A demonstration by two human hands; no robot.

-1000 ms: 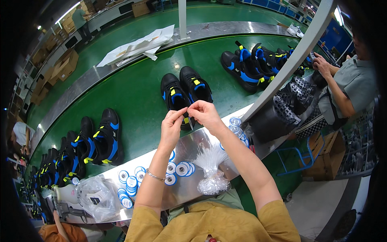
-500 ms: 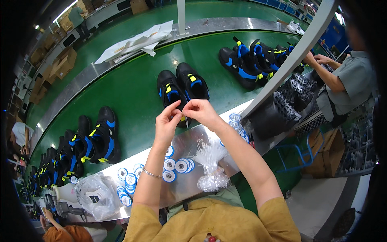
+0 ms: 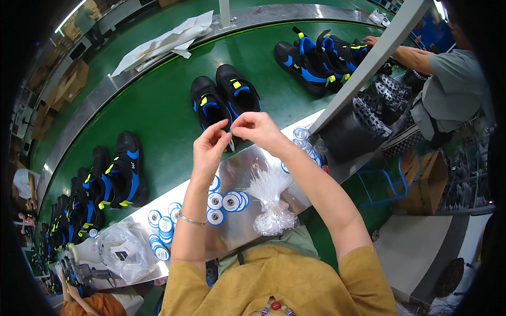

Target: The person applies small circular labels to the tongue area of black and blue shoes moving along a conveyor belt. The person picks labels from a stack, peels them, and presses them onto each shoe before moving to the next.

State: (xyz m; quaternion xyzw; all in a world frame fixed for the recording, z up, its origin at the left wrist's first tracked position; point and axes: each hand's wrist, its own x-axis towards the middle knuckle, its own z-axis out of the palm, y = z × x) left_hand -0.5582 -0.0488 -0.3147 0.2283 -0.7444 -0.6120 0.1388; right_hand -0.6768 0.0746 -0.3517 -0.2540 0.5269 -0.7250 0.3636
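My left hand (image 3: 210, 146) and my right hand (image 3: 259, 131) meet fingertip to fingertip above the bench edge, both pinched closed. A thin white tag (image 3: 232, 146), seen nearly edge-on, hangs at the left fingertips. What the right fingers pinch is too small to make out. Just beyond my hands stands a pair of black shoes (image 3: 230, 78) with blue linings and yellow-green tabs, on the green conveyor belt (image 3: 163, 126). Round white tags with blue rims (image 3: 232, 201) lie by my left forearm. Between my forearms sits a bundle of clear plastic strands (image 3: 270, 184), its lower end in clear wrapping.
More shoes (image 3: 126, 168) line the belt at left, others (image 3: 303, 66) at right. A grey post (image 3: 371, 66) rises at right, beside a person (image 3: 456, 87) reaching toward shoes. Further round tags (image 3: 301, 134) and a clear plastic bag (image 3: 124, 253) lie on the metal bench (image 3: 234, 231).
The view has shifted, so the shoes and bench sit a little further left and higher. My hands stay pinched together. The person at right now reaches further toward the shoes.
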